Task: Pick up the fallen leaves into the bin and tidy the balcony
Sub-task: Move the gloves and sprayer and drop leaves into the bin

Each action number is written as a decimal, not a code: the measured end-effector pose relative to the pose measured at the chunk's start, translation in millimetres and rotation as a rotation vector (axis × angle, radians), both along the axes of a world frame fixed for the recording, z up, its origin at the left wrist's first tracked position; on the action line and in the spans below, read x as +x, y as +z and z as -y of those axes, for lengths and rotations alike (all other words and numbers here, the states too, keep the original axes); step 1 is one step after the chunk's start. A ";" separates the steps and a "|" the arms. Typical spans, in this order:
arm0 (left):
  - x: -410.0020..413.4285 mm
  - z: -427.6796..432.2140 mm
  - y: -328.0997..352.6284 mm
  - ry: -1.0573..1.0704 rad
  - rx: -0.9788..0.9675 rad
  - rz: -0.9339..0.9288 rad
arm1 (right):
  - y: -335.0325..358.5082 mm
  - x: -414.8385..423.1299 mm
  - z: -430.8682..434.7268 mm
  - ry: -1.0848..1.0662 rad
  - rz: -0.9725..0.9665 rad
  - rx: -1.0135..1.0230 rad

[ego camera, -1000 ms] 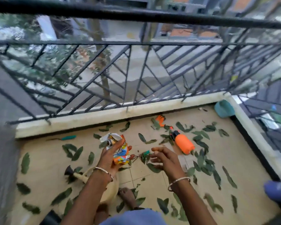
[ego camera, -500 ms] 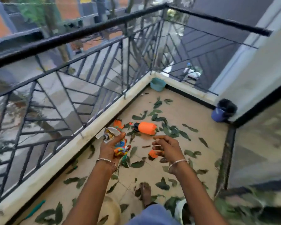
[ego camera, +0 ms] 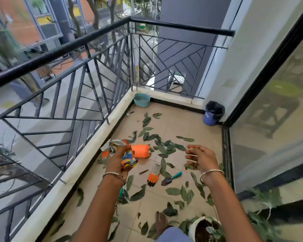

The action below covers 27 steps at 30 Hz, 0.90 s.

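Slippage is the first risk we see: our left hand [ego camera: 116, 160] clenches a crumpled, many-coloured foil wrapper [ego camera: 129, 158] just beside the black metal railing [ego camera: 59, 49], and a loosened grip could let it drop through the bars. Our right hand [ego camera: 202, 158] hovers with fingers curled; thin pale bits show at the tips, but we cannot tell whether they are pinched. Green fallen leaves [ego camera: 164, 148] lie scattered over the beige tiled floor [ego camera: 185, 123], none in hand, while the blue bin with a black liner [ego camera: 212, 113] stands well apart in the floor's far right corner. Our bare foot [ego camera: 160, 222] could land on the teal-handled trowel [ego camera: 171, 177] beside the orange-and-grey glove [ego camera: 154, 175] as we walk there. Compared with half a second ago, the view has swung towards that corner, the trowel and glove have come into sight, and our hands are wider apart.
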<state>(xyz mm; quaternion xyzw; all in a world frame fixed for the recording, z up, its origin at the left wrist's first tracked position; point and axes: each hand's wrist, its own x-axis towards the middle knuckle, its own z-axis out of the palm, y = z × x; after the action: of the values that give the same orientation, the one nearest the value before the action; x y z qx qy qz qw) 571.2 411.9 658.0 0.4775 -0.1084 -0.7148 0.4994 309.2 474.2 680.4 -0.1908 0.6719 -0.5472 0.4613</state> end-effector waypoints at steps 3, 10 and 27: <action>-27.5 32.3 1.2 0.009 0.014 0.032 | 1.9 -29.2 39.4 -0.006 0.005 -0.010; -84.5 105.3 12.5 0.102 0.012 0.087 | 8.0 -88.9 126.2 0.020 0.017 -0.010; -170.2 302.5 -12.4 0.119 0.101 0.076 | -43.9 -182.9 328.8 -0.057 0.059 0.041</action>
<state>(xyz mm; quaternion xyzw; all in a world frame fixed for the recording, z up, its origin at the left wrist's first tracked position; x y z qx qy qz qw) 400.9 109.4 645.6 0.5346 -0.0625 -0.6697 0.5116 126.3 145.4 636.5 -0.1458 0.6742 -0.5518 0.4688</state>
